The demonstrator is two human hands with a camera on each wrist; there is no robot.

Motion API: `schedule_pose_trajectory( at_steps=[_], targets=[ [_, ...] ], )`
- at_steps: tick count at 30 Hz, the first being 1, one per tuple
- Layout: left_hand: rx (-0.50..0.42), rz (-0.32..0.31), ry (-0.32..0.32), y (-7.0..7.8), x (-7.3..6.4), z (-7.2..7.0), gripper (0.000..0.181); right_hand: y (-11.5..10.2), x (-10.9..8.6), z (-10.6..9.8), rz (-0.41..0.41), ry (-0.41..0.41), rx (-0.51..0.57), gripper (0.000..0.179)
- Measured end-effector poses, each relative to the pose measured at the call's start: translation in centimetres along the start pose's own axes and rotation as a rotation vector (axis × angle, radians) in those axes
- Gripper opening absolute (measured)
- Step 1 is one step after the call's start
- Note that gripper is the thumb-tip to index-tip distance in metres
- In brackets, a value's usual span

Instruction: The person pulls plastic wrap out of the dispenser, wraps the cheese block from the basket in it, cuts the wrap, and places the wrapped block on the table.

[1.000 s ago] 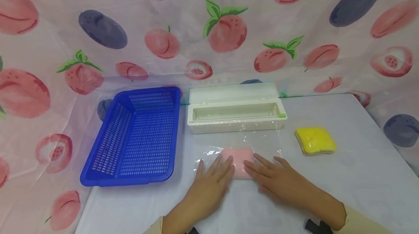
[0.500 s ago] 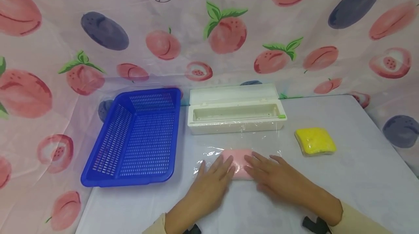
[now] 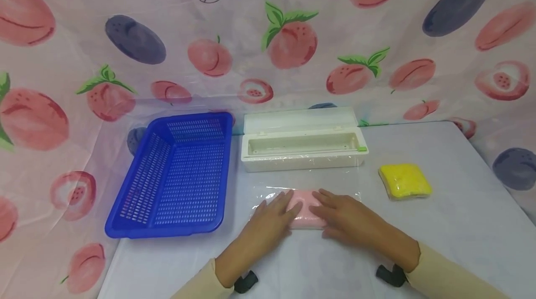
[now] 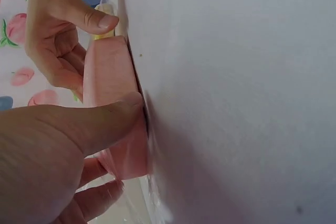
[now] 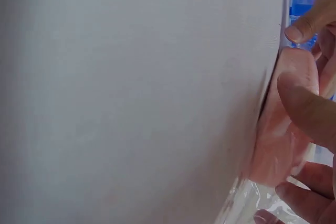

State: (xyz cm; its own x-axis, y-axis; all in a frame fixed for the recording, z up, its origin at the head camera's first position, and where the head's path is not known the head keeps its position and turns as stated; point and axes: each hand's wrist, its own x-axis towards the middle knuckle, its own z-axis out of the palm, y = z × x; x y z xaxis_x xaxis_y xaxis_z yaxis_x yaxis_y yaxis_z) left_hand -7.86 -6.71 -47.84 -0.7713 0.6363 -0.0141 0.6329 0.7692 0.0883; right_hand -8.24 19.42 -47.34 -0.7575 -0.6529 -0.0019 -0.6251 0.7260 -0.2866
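Observation:
A smooth pink block with rounded corners [image 3: 304, 220] lies on the table, with clear cling film [image 3: 268, 193] about it. My left hand [image 3: 268, 224] is at its left end, fingers bent over the top and thumb by the near edge. From the other side my right hand [image 3: 351, 217] holds the right end likewise. In the left wrist view the left thumb [image 4: 113, 121] crosses in front of the block [image 4: 113, 72]. The right thumb [image 5: 304, 103] does the same in the right wrist view; loose film [image 5: 252, 198] shows below the fingers.
Behind the block stands a white cling film dispenser [image 3: 303, 162], lid raised, a small green tab at its right end. Left of it is a blue plastic basket [image 3: 226, 182]. A shiny yellow block [image 3: 405, 180] lies to the right. Fruit-print cloth [image 3: 234, 24] hangs behind the table.
Both hands have moved forward a little, the left also to the right. Their fingers go from flat to more bent over the pink block. Block, basket and dispenser stay in place.

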Motion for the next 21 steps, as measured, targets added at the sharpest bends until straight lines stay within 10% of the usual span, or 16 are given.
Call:
schedule_pose_trajectory(
  at_steps=[13, 21],
  targets=[
    [-0.194, 0.080, 0.113, -1.1, 0.1, 0.4, 0.055, 0.3, 0.2, 0.6, -0.013, 0.053, 0.036, 0.045],
    [-0.149, 0.125, 0.170, -1.1, -0.5, 0.9, 0.051, 0.0, -0.3, 0.3, 0.029, 0.020, 0.143, 0.041]
  ],
)
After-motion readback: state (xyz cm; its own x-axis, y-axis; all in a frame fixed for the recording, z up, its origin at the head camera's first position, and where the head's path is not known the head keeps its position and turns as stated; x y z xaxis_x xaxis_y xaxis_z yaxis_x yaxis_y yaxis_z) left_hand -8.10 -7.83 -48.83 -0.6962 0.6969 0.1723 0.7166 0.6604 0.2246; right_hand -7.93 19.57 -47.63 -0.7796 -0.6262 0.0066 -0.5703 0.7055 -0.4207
